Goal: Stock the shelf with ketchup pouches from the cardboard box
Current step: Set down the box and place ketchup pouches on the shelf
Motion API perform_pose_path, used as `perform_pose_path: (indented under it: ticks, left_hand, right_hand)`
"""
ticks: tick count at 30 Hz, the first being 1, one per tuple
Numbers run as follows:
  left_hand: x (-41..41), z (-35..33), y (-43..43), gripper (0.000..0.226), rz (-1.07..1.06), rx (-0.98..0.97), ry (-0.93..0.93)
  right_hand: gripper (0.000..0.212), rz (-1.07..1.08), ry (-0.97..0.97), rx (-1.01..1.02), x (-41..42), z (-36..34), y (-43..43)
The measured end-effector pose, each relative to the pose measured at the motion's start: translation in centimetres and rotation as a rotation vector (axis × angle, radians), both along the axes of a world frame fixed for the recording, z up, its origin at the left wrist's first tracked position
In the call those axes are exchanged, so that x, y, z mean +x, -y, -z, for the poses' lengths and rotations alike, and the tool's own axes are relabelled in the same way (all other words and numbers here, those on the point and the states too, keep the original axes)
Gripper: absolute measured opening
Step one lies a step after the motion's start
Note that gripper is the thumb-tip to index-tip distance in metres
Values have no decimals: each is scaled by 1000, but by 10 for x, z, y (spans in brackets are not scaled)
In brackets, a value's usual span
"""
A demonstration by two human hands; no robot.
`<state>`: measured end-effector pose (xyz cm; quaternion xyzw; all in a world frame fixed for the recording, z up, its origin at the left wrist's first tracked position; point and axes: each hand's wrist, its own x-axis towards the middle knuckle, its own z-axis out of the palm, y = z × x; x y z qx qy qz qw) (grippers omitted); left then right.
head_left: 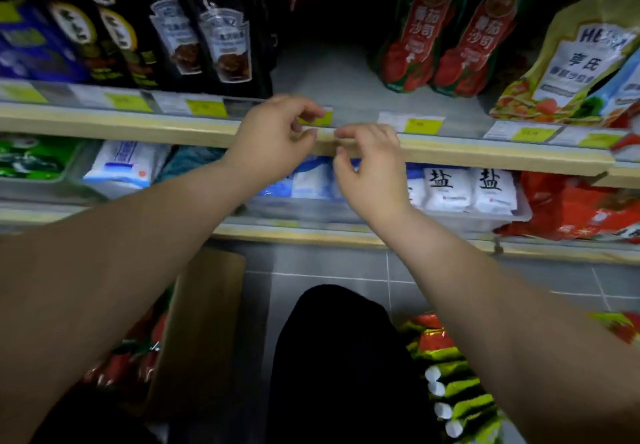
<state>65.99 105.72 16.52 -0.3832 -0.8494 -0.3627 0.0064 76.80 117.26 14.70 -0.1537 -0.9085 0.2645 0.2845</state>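
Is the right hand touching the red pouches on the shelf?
Apart. Head view: right hand at the shelf edge, bare shelf between it and the red pouches.

On the upper shelf (138,124), sauce pouches (225,45) stand at the left, then comes a gap, and right of it two ketchup pouches (415,34) stand side by side, with bigger pouches (581,62) further right. Price labels (412,123) sit along its front edge. The left hand (277,131) and right hand (370,163) are close together before this edge, below the gap. On the lower shelf (311,234), salt bags (446,190) lie in a tray (485,218). On the floor (329,263), a cardboard box (204,305) stands left of the knee (339,357) and a row of pouches (446,374) lies right of it.
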Motion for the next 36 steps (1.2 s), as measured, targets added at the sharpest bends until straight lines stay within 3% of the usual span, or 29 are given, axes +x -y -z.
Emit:
perform_pose_path:
  ticks: [15, 22, 28, 36]
  left_hand:
    - [-35, 114, 293, 24, -303, -403, 478]
    - [-48, 186, 372, 39, -329, -618, 712]
    - [-54, 233, 397, 42, -365, -582, 916]
    - [-53, 272, 386, 28, -586, -307, 1534]
  right_hand:
    - [29, -411, 541, -174, -64, 116, 248]
    - [31, -288, 923, -586, -92, 184, 337]
    - [31, -136, 1178, -800, -97, 236, 373]
    - [26, -91, 1357, -784, -105, 254, 375]
